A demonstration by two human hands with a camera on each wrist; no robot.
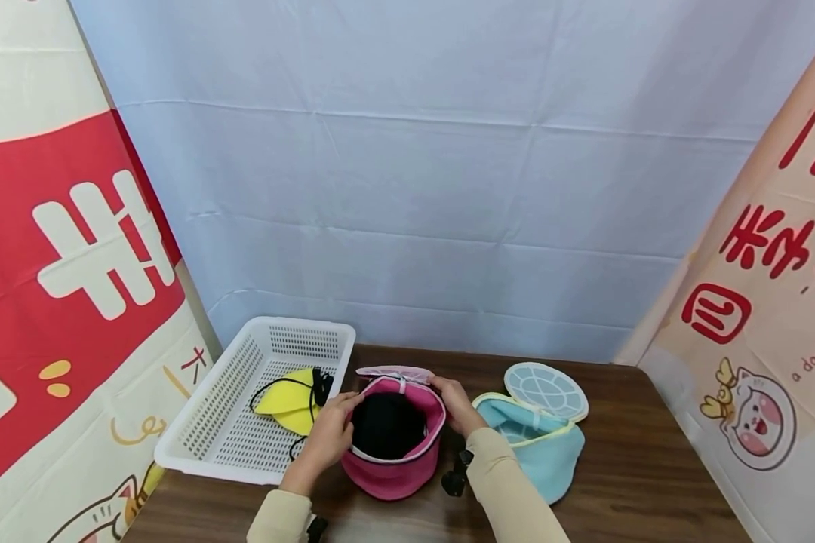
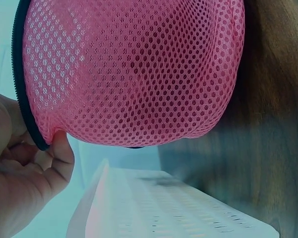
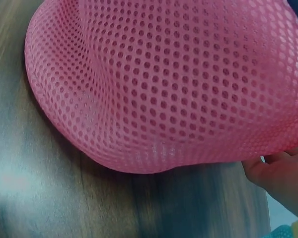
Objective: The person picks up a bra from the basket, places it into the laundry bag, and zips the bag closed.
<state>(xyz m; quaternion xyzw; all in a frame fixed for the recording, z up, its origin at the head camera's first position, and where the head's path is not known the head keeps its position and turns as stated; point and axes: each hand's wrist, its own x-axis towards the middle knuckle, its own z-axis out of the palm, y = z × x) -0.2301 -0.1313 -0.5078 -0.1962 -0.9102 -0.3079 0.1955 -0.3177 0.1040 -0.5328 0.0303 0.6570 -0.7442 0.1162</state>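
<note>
A pink mesh laundry bag (image 1: pixel 392 479) stands on the table with its top unzipped and its round lid (image 1: pixel 394 372) folded to the back. Inside lies a black cloth-like item (image 1: pixel 389 426); its exact kind is unclear. My left hand (image 1: pixel 331 434) pinches the bag's rim on the left, and the left wrist view shows thumb and fingers at the black zipper edge (image 2: pixel 21 84). At the right rear, near the lid, my right hand (image 1: pixel 456 406) holds the rim. Its fingertips are partly hidden behind the mesh in the right wrist view.
A white plastic basket (image 1: pixel 207 460) stands at the left, holding a yellow item with black cords (image 1: pixel 288 400). To the right sits an open light-blue mesh bag (image 1: pixel 550 464) with its lid (image 1: pixel 546 388) turned back. A light-blue curtain hangs behind the wooden table (image 1: pixel 641 452).
</note>
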